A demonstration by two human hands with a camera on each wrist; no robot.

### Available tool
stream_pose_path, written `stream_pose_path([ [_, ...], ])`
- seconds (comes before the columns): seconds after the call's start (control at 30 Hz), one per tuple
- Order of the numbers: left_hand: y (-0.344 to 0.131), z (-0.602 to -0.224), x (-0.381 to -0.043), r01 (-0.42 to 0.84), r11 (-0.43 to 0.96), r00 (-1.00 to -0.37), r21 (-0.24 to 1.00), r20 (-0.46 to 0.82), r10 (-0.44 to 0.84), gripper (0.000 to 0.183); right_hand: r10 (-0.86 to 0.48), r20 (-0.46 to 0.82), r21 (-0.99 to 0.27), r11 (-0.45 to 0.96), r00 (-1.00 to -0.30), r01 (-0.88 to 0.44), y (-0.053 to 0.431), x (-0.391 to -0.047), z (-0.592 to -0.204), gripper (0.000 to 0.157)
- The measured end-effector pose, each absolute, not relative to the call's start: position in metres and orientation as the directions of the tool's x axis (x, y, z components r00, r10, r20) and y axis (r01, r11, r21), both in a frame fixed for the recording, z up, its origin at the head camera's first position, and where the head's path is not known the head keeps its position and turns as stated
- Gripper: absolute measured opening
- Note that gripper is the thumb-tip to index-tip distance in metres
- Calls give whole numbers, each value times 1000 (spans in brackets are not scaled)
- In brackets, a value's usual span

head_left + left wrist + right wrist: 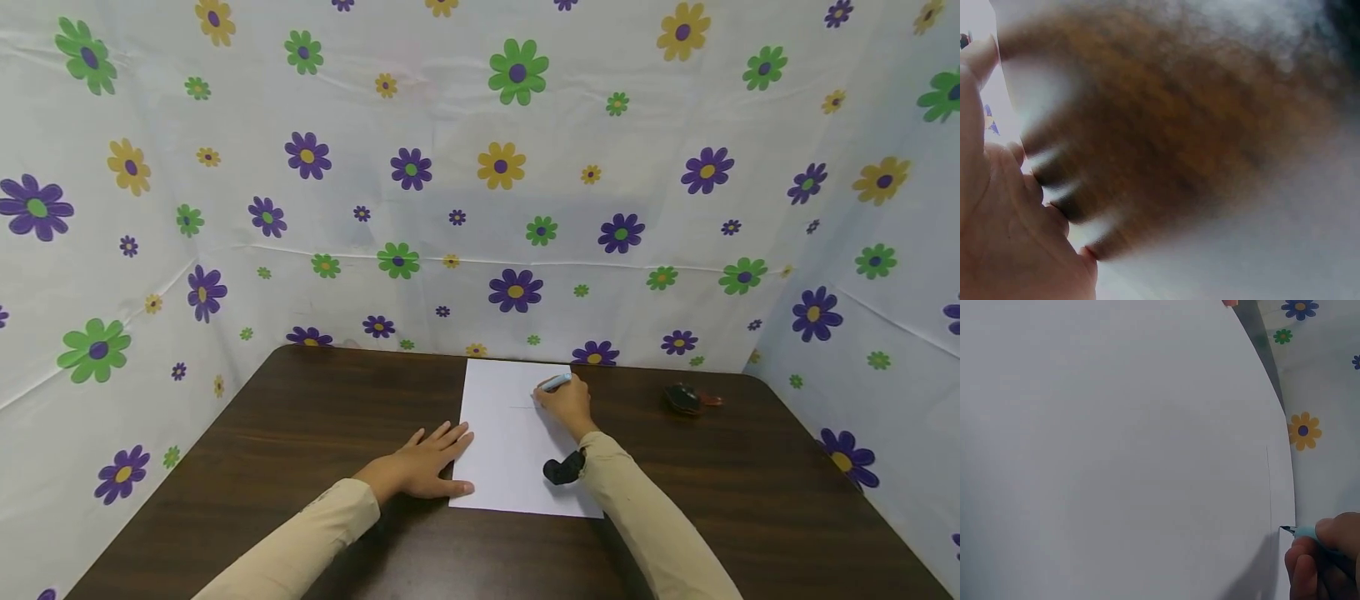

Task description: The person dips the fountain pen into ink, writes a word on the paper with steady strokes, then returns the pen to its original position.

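A white sheet of paper lies on the dark wooden table. My right hand pinches a light blue pen over the sheet's upper right part. In the right wrist view, the dark pen tip is right by the paper, beside a thin straight line. That line also shows faintly in the head view, left of the hand. With fingers spread, my left hand rests flat at the sheet's left edge, fingertips and thumb on the paper. The left wrist view shows its palm, with much of the frame blurred.
At the table's right back lies a small dark, shiny rounded object with a reddish-brown end. A black device is strapped to my right wrist. White flower-printed sheeting stands behind and on both sides of the table.
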State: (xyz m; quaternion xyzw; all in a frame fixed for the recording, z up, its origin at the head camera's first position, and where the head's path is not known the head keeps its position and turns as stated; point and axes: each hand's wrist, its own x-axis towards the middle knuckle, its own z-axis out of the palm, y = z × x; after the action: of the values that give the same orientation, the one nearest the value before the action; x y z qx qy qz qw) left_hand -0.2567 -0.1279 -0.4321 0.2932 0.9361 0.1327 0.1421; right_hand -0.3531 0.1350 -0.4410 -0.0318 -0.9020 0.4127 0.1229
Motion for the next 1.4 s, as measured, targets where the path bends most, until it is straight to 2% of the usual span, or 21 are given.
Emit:
stream_pose_path([
  [0.3, -128, -429, -255, 516, 784, -782, 344, -183, 595, 81, 146, 105, -763, 647, -984, 15, 138, -346, -439, 12],
  [0.83, -132, -447, -262, 513, 784, -790, 349, -165, 591, 88, 96, 139, -755, 654, -986, -42, 137, -329, -441, 6],
  [1.4, -128, -434, -256, 514, 788, -782, 338, -193, 592, 83, 51, 182, -776, 620, -982, -112, 134, -312, -443, 6],
])
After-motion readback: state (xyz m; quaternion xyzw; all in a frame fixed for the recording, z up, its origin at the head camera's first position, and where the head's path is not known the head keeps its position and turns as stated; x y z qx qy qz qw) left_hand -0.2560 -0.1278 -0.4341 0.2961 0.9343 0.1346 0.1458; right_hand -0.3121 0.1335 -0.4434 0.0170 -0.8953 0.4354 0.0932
